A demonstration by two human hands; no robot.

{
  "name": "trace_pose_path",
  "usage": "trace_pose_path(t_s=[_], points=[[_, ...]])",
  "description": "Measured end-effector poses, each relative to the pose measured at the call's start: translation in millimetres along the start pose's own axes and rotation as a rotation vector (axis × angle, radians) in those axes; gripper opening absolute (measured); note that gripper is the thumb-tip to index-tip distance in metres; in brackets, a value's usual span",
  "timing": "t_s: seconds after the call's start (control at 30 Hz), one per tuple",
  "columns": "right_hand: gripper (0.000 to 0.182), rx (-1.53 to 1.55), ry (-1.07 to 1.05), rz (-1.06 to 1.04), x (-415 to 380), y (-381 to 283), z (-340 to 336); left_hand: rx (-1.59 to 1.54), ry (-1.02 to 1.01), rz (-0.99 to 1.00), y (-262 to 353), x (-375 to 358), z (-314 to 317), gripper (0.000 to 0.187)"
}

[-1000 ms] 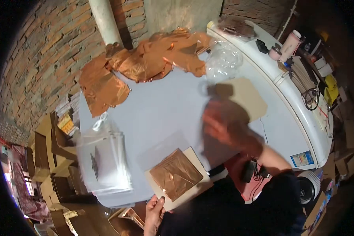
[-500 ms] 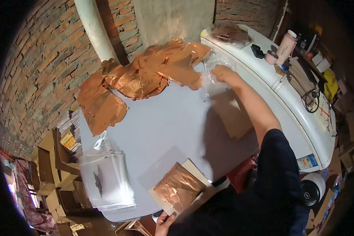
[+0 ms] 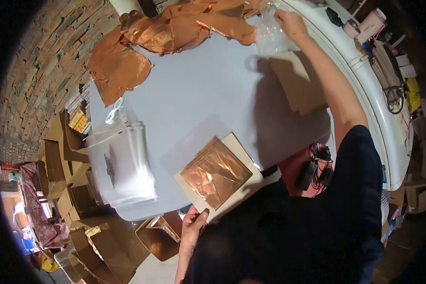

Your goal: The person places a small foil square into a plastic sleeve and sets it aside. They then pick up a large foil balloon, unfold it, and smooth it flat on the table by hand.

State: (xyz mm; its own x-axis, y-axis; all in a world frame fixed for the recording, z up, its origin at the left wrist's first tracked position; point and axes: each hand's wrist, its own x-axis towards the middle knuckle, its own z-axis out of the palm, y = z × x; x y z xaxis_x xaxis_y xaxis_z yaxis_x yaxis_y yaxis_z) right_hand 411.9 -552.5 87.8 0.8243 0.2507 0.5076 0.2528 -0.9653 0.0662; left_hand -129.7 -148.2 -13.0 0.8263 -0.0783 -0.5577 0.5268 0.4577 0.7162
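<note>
At the table's near edge, my left hand (image 3: 192, 226) pinches the lower corner of a pale card sheet (image 3: 232, 193). A folded packet of copper-coloured foil (image 3: 216, 173) lies on that card, its surface creased and shiny. My right arm reaches to the far right, where my right hand (image 3: 292, 26) is closed on crumpled clear plastic (image 3: 270, 35). Its fingertips are partly hidden. Just left of the plastic, large copper foil sheets (image 3: 175, 31) lie heaped along the back of the table. Below my right forearm rests a brown card (image 3: 296, 83).
A stack of clear plastic bags (image 3: 123, 165) sits at the left of the grey-white table (image 3: 199, 90), below a coiled white cord (image 3: 114, 111). Cardboard boxes (image 3: 75, 189) crowd the left. A white ledge (image 3: 364, 90) curves along the right. A red surface with black cables (image 3: 317, 170) is beside me.
The view has tilted downward, so the table appears higher in the picture. My right hand stays at the clear plastic, and my left hand keeps its pinch on the card.
</note>
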Motion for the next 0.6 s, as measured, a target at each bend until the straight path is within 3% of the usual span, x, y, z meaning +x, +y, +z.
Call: trace_pose_path(t_s=[0.1, 0.17, 0.23, 0.27, 0.43, 0.6], points=[[0.011, 0.249, 0.375, 0.003, -16, -6, -17, -0.027, 0.005, 0.025, -4, -1, -2, 0.038], [0.011, 0.489, 0.46, 0.01, -54, -48, -73, -0.03, 0.006, 0.046, -2, -2, 3, 0.039], [0.022, 0.588, 0.271, 0.169, -116, -91, -118, 0.045, -0.019, 0.045, -2, 0, -3, 0.039], [0.022, 0.501, 0.248, 0.081, -156, -103, -128, 0.082, -0.033, 0.049, -2, 1, -6, 0.038], [0.023, 0.672, 0.088, -0.397, -308, -162, -162, 0.087, -0.087, 0.066, -9, 5, -17, 0.039], [0.024, 0.82, -0.015, -0.385, -373, -197, -157, 0.033, -0.058, 0.076, -3, 4, -5, 0.039]])
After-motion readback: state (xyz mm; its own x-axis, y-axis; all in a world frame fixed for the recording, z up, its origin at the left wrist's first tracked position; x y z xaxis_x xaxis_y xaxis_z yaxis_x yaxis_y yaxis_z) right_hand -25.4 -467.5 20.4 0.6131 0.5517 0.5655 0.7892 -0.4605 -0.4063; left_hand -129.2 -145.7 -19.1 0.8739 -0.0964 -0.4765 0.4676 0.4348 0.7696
